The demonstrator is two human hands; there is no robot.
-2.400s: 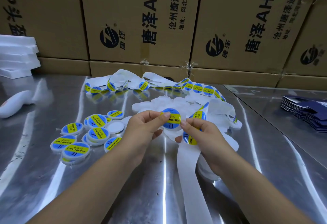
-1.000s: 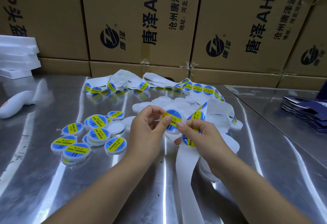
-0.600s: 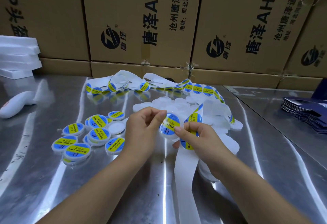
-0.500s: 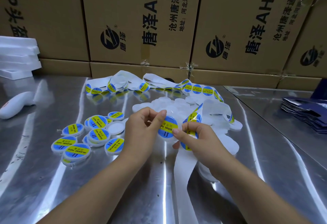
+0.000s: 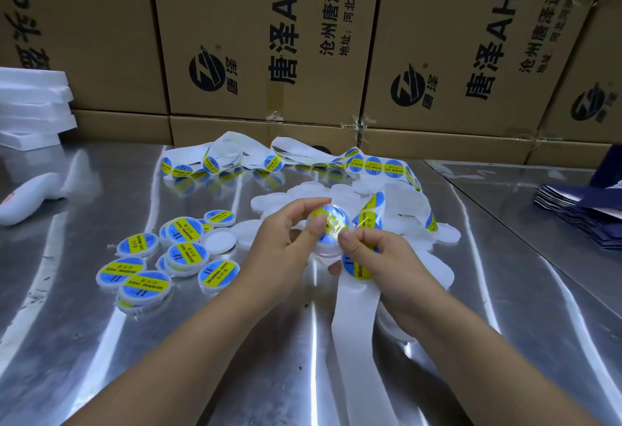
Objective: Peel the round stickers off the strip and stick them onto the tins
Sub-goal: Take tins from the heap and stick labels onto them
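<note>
One view, head camera. One tin, round, so no long axis; face tipped toward the camera, held between both hands above the table. Grip, left hand: thumb and forefinger curled round the tin's left rim, thumb tip on the sticker. Grip, right hand: thumb tip pressed on the sticker's right edge; other fingers curled under, gripping the strip, which trails from beneath the palm toward the camera. Both thumbs meet on the tin, so neither hand is nearer; step in hand, by judgement, smoothing the sticker down. Heap of labelled tins: well left of the left fingers. Cluster of bare tins: just beyond the fingertips. Hard to make out: glare washes out the sticker's print; whether its edges lie flat cannot be told. Hidden: tin's underside, right fingertips, strip's stretch under the right palm.
</note>
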